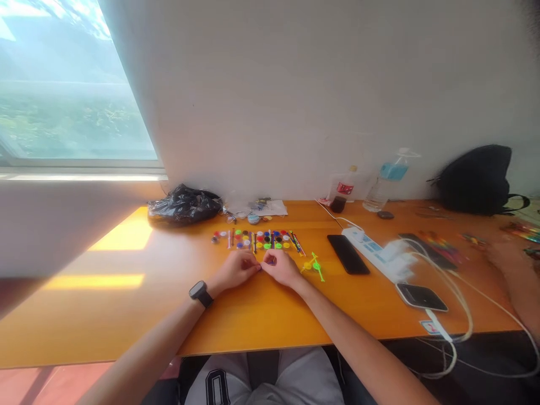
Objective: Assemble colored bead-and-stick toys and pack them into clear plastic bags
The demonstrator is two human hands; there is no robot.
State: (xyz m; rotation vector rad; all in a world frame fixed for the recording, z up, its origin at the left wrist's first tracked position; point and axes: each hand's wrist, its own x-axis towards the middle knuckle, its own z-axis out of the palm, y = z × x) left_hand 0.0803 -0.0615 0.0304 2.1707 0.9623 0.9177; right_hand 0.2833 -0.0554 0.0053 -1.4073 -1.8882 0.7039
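My left hand (237, 271), with a dark watch (201, 293) at its wrist, is closed in a pinch over the table. Its fingertips meet those of my right hand (280, 268), which is pinched too. A small blue-purple piece shows between the fingers, mostly hidden by them; its kind I cannot make out. Just beyond the hands lie rows of small round plastic discs (260, 246) in several colours, with thin plastic sticks (296, 243) among and beside them. Right of my right hand are a yellow piece (306, 266) and a green piece (317, 266), each a stick with a disc.
A black plastic bag (183, 203) lies at the back left. To the right are a black phone (348, 254), a white power strip (371, 250) with cables, and another phone (422, 297). Bottles (377, 194) and a black backpack (476, 180) stand by the wall. Another person's arm (512, 275) reaches in at right.
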